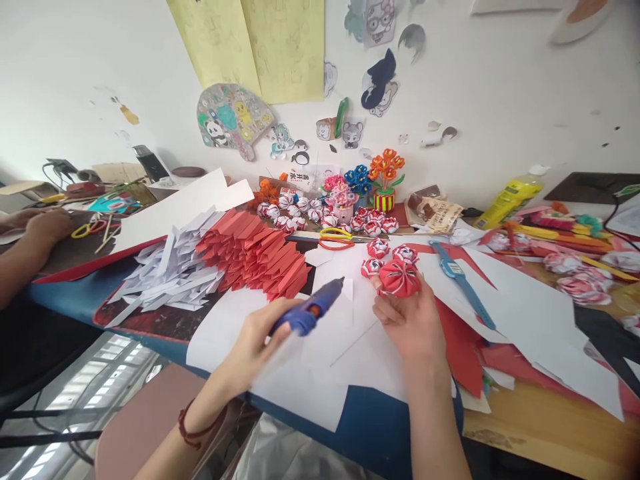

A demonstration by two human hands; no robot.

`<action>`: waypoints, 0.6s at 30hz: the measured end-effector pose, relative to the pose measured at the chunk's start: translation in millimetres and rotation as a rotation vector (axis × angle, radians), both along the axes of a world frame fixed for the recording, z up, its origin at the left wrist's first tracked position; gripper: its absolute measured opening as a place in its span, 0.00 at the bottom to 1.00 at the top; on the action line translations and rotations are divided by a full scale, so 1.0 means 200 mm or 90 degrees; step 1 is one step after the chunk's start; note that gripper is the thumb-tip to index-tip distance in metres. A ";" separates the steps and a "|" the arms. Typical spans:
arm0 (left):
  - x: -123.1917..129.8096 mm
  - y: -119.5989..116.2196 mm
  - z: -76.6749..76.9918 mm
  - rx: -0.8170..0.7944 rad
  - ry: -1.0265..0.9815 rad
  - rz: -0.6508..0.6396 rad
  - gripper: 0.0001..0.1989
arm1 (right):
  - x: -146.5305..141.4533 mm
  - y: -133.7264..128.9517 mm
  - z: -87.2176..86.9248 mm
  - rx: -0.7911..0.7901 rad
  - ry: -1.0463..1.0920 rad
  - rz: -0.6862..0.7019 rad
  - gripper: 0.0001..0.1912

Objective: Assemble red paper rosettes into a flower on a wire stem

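A blue hot glue gun (310,311) is gripped in my left hand (263,337), its dark nozzle pointing up and to the right over white paper. Between the fingers of my right hand (413,317) is a red and white paper flower (400,278), turned so that its folded red side faces me. Just beyond it lie three more red and white paper flowers (379,248). The nozzle and the held flower are apart. White paper sheets (320,367) cover the table beneath both hands.
Piles of folded red paper strips (255,253) and white paper strips (173,267) lie left. Yellow-handled scissors (336,237) and finished flowers (385,180) stand behind. Right are a blue watch (455,270) and a yellow bottle (515,197). Another person's hand (50,225) rests far left.
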State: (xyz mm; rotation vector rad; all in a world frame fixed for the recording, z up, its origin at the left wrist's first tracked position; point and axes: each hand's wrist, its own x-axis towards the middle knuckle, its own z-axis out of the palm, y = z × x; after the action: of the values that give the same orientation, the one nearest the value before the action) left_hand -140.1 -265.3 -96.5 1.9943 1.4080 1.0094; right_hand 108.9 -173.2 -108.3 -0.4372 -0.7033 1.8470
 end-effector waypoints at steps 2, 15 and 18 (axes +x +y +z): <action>0.02 0.01 -0.03 0.048 0.156 -0.036 0.18 | 0.02 0.00 0.00 -0.005 0.037 -0.005 0.17; 0.09 0.13 -0.17 0.156 0.537 -0.044 0.19 | 0.13 -0.01 -0.01 -0.066 0.100 -0.005 0.11; 0.09 0.12 -0.16 0.114 0.535 -0.034 0.20 | 0.13 0.00 -0.01 -0.070 0.107 0.003 0.11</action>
State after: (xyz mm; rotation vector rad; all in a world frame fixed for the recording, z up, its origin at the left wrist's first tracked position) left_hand -122.4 -242.0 -128.0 2.7408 1.6722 0.2473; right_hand 134.5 -173.4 -110.5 -0.3454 -0.4914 1.9073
